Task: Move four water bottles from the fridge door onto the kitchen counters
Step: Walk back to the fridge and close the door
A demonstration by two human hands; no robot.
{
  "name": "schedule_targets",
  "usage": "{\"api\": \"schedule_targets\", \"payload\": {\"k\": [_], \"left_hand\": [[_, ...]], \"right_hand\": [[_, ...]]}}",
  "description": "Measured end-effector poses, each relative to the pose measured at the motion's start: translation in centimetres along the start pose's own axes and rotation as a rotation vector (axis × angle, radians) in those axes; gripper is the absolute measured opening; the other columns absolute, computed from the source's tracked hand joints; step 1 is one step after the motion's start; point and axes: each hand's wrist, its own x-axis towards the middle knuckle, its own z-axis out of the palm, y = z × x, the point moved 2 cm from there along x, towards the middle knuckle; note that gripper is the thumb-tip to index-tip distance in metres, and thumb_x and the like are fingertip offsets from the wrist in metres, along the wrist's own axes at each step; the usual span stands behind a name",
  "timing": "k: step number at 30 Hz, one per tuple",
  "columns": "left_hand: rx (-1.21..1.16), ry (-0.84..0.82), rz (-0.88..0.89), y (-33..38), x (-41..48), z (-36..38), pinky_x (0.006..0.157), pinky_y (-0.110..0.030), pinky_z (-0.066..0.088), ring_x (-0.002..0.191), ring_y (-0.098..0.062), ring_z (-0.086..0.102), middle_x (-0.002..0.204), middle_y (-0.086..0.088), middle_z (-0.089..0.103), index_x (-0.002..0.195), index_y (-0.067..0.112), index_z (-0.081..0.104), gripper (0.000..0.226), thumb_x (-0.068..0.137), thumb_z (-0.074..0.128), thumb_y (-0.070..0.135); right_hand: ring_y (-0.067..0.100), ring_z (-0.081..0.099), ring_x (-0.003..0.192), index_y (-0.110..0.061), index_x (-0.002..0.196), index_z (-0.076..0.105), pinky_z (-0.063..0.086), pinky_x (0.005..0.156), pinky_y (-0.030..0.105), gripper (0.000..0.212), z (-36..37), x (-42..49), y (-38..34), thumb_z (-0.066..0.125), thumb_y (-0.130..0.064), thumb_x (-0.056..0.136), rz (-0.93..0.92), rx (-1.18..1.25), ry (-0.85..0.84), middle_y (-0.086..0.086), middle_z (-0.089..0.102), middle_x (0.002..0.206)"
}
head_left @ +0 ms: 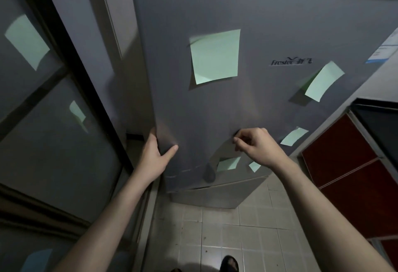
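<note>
A: Both hands on the fridge door point(269, 34). Left hand point(154, 156) wraps its left edge, thumb across the front, fingers hidden behind it.
B: Right?
A: Right hand point(256, 145) is curled near-closed against the front, fingertips pinched; can't tell on what.
B: Bottles?
A: None in view. Door looks shut, green notes point(215, 56) stuck on it. Red cabinet point(344, 164) to the right.

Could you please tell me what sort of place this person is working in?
Most likely a small home kitchen: a grey fridge dotted with green sticky notes, a tiled floor, and red cabinet doors at the right.
</note>
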Motion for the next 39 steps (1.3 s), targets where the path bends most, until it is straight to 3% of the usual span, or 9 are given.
{"api": "schedule_targets", "payload": {"k": [6, 11, 16, 24, 26, 29, 33, 36, 39], "left_hand": [[-0.007, 0.014, -0.02, -0.1, 3.7, 0.1, 0.098, -0.019, 0.04, 0.116, 0.003, 0.054, 0.128, 0.009, 0.059, 0.137, 0.023, 0.039, 0.081, 0.071, 0.083, 0.04], [-0.027, 0.065, -0.048, -0.7, 6.0, 0.8, 0.098, -0.017, 0.039, 0.119, 0.0, 0.053, 0.13, 0.014, 0.056, 0.134, 0.035, 0.036, 0.091, 0.059, 0.082, 0.057], [-0.05, 0.095, -0.048, -0.6, 8.3, 1.1, 0.09, -0.006, 0.039, 0.112, 0.022, 0.051, 0.118, 0.037, 0.055, 0.111, 0.068, 0.035, 0.077, 0.056, 0.086, 0.053], [-0.146, 0.112, -0.021, -0.3, 11.9, 2.2, 0.085, 0.004, 0.041, 0.108, 0.022, 0.054, 0.12, 0.027, 0.057, 0.122, 0.044, 0.042, 0.076, 0.066, 0.09, 0.026], [-0.151, 0.122, -0.005, -0.4, 12.6, 2.3, 0.092, -0.002, 0.043, 0.113, 0.015, 0.056, 0.121, 0.024, 0.059, 0.121, 0.048, 0.043, 0.075, 0.067, 0.089, 0.022], [-0.194, 0.126, -0.015, -0.7, 13.0, 2.6, 0.105, -0.027, 0.044, 0.121, -0.003, 0.058, 0.125, 0.011, 0.061, 0.128, 0.035, 0.044, 0.078, 0.066, 0.09, 0.026], [-0.2, 0.121, -0.051, -0.7, 12.9, 2.6, 0.106, -0.031, 0.043, 0.118, 0.004, 0.057, 0.124, 0.014, 0.061, 0.125, 0.043, 0.044, 0.082, 0.056, 0.087, 0.048], [-0.196, 0.095, -0.085, -0.6, 12.9, 2.6, 0.112, -0.043, 0.041, 0.125, -0.015, 0.056, 0.133, 0.0, 0.059, 0.135, 0.026, 0.042, 0.088, 0.062, 0.089, 0.036], [-0.173, 0.074, -0.122, -0.5, 12.7, 2.4, 0.113, -0.042, 0.039, 0.127, -0.017, 0.053, 0.137, -0.002, 0.057, 0.142, 0.018, 0.038, 0.096, 0.063, 0.089, 0.038]], "right_hand": [[0.015, 0.071, 0.065, -0.017, 0.067, 0.071, 0.059, 0.074, 0.036, 0.027, -0.3, 3.0, 0.0, 0.064, -0.027, 0.091, 0.001, -0.042, -0.018, -0.007, 0.075, 0.061], [0.007, 0.072, 0.068, -0.038, 0.055, 0.059, 0.059, 0.073, 0.034, 0.036, -0.7, 4.8, 0.1, 0.064, -0.033, 0.09, 0.008, -0.1, -0.05, -0.01, 0.076, 0.062], [0.021, 0.073, 0.079, -0.023, 0.075, 0.071, 0.058, 0.077, 0.036, 0.023, -0.6, 6.1, 0.5, 0.061, -0.036, 0.091, 0.022, -0.099, -0.067, -0.001, 0.078, 0.071], [0.023, 0.072, 0.085, -0.025, 0.08, 0.071, 0.058, 0.077, 0.035, 0.021, -0.5, 7.9, 0.8, 0.059, -0.038, 0.091, 0.057, -0.098, -0.045, -0.001, 0.078, 0.075], [0.024, 0.071, 0.086, -0.025, 0.083, 0.072, 0.057, 0.076, 0.035, 0.022, -0.4, 8.2, 1.0, 0.057, -0.039, 0.091, 0.06, -0.108, -0.043, -0.001, 0.078, 0.075], [0.027, 0.069, 0.085, -0.025, 0.082, 0.071, 0.054, 0.073, 0.033, 0.023, -0.2, 8.4, 1.2, 0.057, -0.041, 0.09, 0.059, -0.114, -0.024, -0.001, 0.077, 0.074], [0.03, 0.065, 0.081, -0.023, 0.081, 0.07, 0.049, 0.07, 0.032, 0.025, 0.1, 8.5, 1.5, 0.057, -0.043, 0.09, 0.057, -0.128, -0.001, 0.002, 0.071, 0.069], [0.03, 0.062, 0.077, -0.024, 0.082, 0.07, 0.049, 0.07, 0.032, 0.023, 0.0, 8.4, 1.4, 0.058, -0.042, 0.09, 0.065, -0.122, -0.007, 0.002, 0.071, 0.069], [0.028, 0.063, 0.077, -0.025, 0.085, 0.073, 0.055, 0.074, 0.034, 0.019, -0.4, 8.2, 1.2, 0.061, -0.037, 0.091, 0.06, -0.08, -0.052, -0.001, 0.073, 0.074]]}}
